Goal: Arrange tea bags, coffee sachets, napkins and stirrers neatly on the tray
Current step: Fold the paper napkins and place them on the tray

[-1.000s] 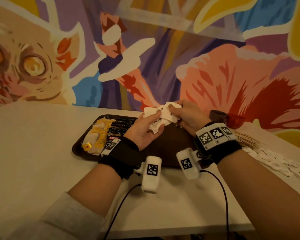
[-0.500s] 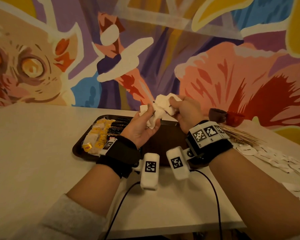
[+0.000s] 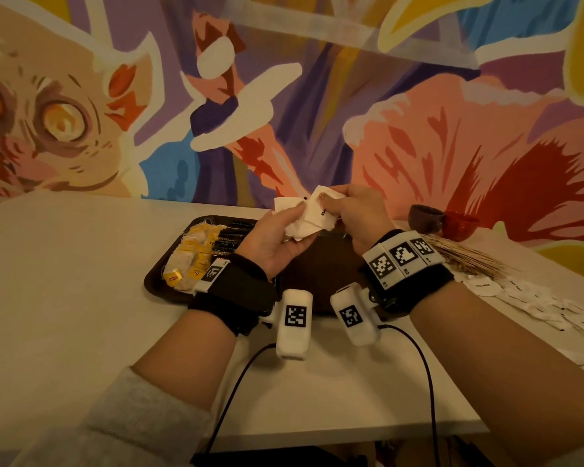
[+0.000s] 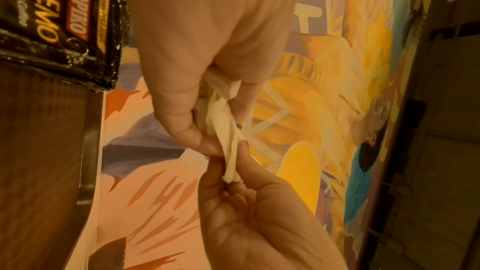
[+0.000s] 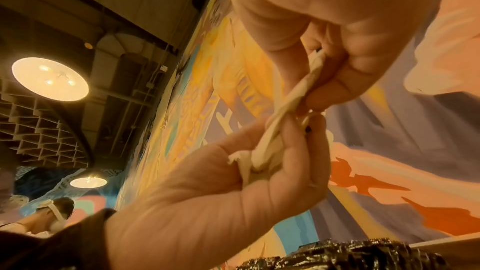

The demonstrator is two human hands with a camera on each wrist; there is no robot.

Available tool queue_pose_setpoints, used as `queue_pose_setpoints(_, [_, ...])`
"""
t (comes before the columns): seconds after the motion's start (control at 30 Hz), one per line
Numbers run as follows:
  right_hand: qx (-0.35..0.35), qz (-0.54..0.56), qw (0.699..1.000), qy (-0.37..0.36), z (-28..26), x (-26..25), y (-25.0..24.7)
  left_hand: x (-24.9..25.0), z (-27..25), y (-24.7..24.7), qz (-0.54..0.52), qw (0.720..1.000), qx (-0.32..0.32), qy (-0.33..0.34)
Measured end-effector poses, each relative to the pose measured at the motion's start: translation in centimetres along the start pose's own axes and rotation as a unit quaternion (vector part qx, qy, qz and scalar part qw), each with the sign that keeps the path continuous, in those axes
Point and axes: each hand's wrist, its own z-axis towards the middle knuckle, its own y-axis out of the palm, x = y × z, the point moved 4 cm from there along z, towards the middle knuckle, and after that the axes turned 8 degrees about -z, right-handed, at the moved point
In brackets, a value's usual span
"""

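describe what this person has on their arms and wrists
Each wrist carries a black band with white tags printed with black square codes. A white block-shaped camera unit with its own code tag hangs under each wrist, trailing a black cable. A grey sleeve covers the left forearm; the right is bare.

Café interior, painted mural wall (image 3: 418, 136), pendant lamps (image 5: 50, 79), white table (image 3: 64, 264)

I see a pale, smooth rectangular table (image 3: 81, 298) against the painted wall. A dark brown rectangular tray (image 3: 155, 286) sits on it near the middle. To my right, a bundle of thin wooden stirrers (image 3: 469, 257) lies beside scattered white paper napkins (image 3: 526, 301). Behind them stand a small dark brown cup (image 3: 425, 219) and a red cup (image 3: 461, 225), touching.
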Motion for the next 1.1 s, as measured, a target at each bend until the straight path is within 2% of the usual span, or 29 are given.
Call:
queue_pose_setpoints(0.1, [0.041, -0.066, 0.997, -0.007, 0.4, -0.3, -0.6, 0.9, 0.2, -0.5, 0.020, 0.999, 0.028, 0.036])
queue_pose_setpoints(0.13, [0.030, -0.109, 0.993, -0.018, 0.4, -0.3, -0.6, 1.4, 0.2, -0.5, 0.019, 0.998, 0.030, 0.048])
queue_pose_setpoints(0.17, [-0.014, -0.178, 0.983, -0.037, 0.3, -0.3, -0.3, 2.0, 0.2, -0.6, 0.018, 0.998, 0.028, 0.058])
queue_pose_setpoints(0.2, [-0.087, -0.264, 0.959, -0.060, -0.1, -0.1, 0.3, 2.5, 0.2, -0.6, 0.018, 0.998, 0.023, 0.063])
queue_pose_setpoints(0.3, [-0.295, -0.457, 0.831, -0.115, -2.0, 1.5, 2.3, 3.7, 0.1, -1.2, 0.028, 0.998, 0.016, 0.057])
queue_pose_setpoints(0.4, [-0.383, -0.538, 0.739, -0.130, -3.4, 2.6, 3.6, 4.3, -0.1, -1.9, 0.051, 0.997, 0.034, 0.052])
queue_pose_setpoints(0.47, [-0.407, -0.564, 0.707, -0.123, -4.0, 3.0, 4.1, 4.5, -0.2, -2.1, 0.056, 0.997, 0.039, 0.047])
queue_pose_setpoints(0.53, [-0.426, -0.570, 0.693, -0.116, -4.5, 3.2, 4.4, 4.4, -0.4, -2.1, 0.056, 0.997, 0.039, 0.041])
queue_pose_setpoints(0.7, [-0.447, -0.555, 0.693, -0.107, -4.8, 3.3, 4.5, 4.1, -0.8, -1.2, 0.061, 0.998, 0.009, 0.029])
queue_pose_setpoints(0.8, [-0.486, -0.543, 0.676, -0.105, -5.5, 3.5, 4.2, 4.4, -1.1, -1.1, 0.074, 0.996, 0.006, 0.038])
queue_pose_setpoints(0.93, [-0.517, -0.516, 0.675, -0.102, -7.1, 3.8, 3.8, 5.1, -1.2, -0.9, 0.057, 0.997, 0.009, 0.059])
queue_pose_setpoints(1.1, [-0.566, -0.520, 0.633, -0.096, -8.8, 3.8, 2.9, 5.5, -1.7, -0.3, 0.019, 0.997, -0.017, 0.067])
